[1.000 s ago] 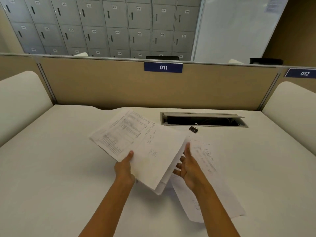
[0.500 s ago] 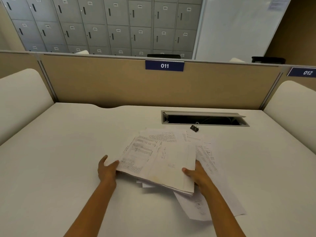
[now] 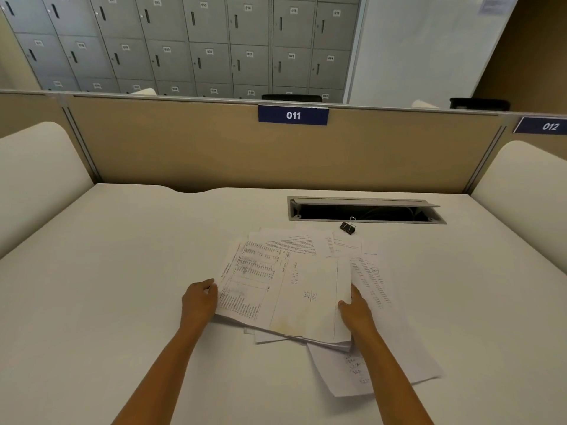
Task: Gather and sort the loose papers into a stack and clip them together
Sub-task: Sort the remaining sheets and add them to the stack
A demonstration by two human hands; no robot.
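pressing papers point(image 3: 306, 286) together on desk point(image 3: 122, 271) for alignment | gripping opposite edges with left hand point(image 3: 199, 303), right hand point(image 3: 357, 312) | leaving binder clip point(image 3: 347, 227) untouched

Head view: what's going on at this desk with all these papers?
A person is pulling loose papers together on a white desk. The left hand holds the left edge of the pile of papers and the right hand holds its right edge. The pile is uneven, and one sheet sticks out under the right forearm. The binder clip lies untouched by the cable slot; nothing is clipped yet.
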